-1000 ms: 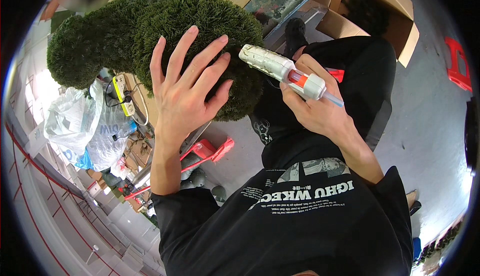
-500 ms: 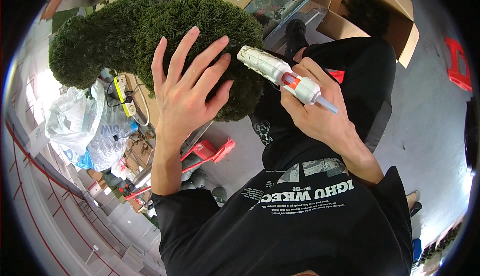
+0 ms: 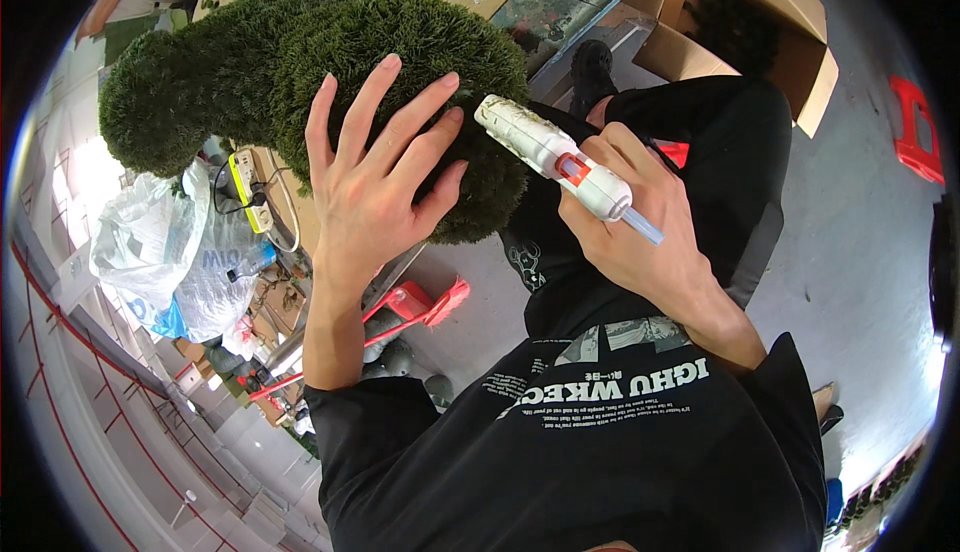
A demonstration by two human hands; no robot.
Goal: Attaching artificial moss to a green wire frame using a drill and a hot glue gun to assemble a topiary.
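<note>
A large clump of dense, dark green artificial foliage (image 3: 400, 37) with rounded lobes lies over the near edge of the table. My left hand (image 3: 375, 177) rests on its near side with the fingers spread wide and stretched out. In my right hand (image 3: 640, 207) is a white hot glue gun (image 3: 530, 137), gripped round its handle. A clear glue stick (image 3: 642, 225) pokes out of the gun's back end. The gun's front end, smeared with dried residue, points at the foliage's right side; its tip cannot be made out against the green.
Left of the foliage are a yellow-edged power strip (image 3: 250, 192) with cords and a clear plastic bag (image 3: 170, 252). A red broom (image 3: 440, 307) lies below. An open cardboard box (image 3: 810, 52) with dark greenery stands at the upper right, near a red plastic object (image 3: 915, 132).
My right hand has tilted the glue gun, so its back end sits slightly lower and further left. The left hand and the foliage have barely shifted.
</note>
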